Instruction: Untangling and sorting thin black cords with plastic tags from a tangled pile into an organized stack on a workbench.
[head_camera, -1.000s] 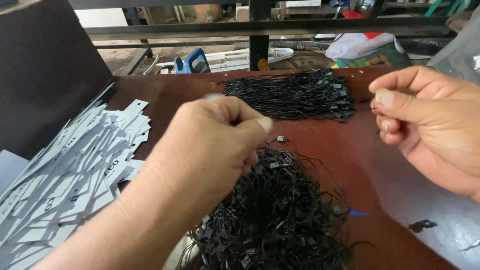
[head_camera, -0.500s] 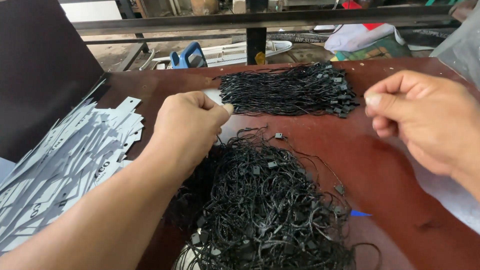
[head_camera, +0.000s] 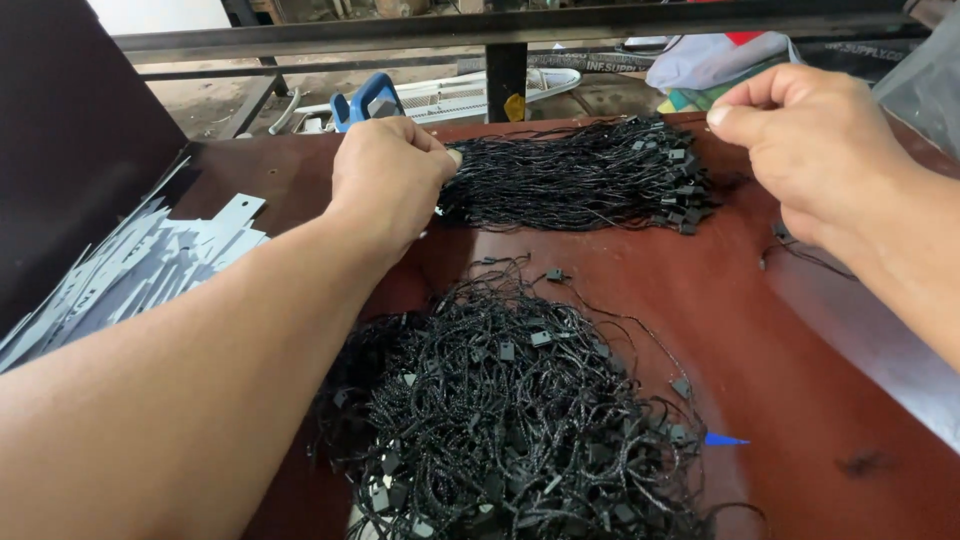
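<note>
Since a moment ago the left hand (head_camera: 390, 180) has moved up from the messy heap of black strings (head_camera: 510, 420) to the tidy bundle of black strings (head_camera: 580, 175), and the right hand (head_camera: 800, 150) has lifted higher too. The left fingers are curled shut, with the thumb tip touching the bundle's left end, and they may be pinching a string there, but it is too thin to tell. The right fingers are pressed together just past the bundle's right end, where the small black tags (head_camera: 685, 190) sit, not touching it.
</note>
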